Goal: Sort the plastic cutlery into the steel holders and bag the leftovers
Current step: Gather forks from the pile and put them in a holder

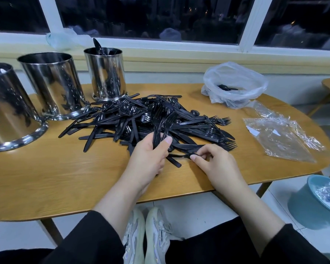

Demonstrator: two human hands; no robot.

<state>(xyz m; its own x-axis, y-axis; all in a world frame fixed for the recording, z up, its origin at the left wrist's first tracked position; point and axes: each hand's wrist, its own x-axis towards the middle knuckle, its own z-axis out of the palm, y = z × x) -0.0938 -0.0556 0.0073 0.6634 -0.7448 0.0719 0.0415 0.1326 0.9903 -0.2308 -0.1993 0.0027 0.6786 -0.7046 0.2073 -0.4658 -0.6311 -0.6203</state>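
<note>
Gripping two upright forks [161, 122] by their handles, the left hand [149, 155] is seen at the pile's near edge, at 6 o'clock; one fork handle [179, 155] is pinched flat by the right hand [213, 161]. Black cutlery [141, 115] is heaped mid-surface [46, 168]. Three steel holders [53, 84] are stood at 10 o'clock, a white bag [234, 84] at 2 o'clock.

A wooden table [46, 178] stands before dark windows [151, 16]; a blue bin [309, 212] and sneakers [147, 235] are on the floor.
</note>
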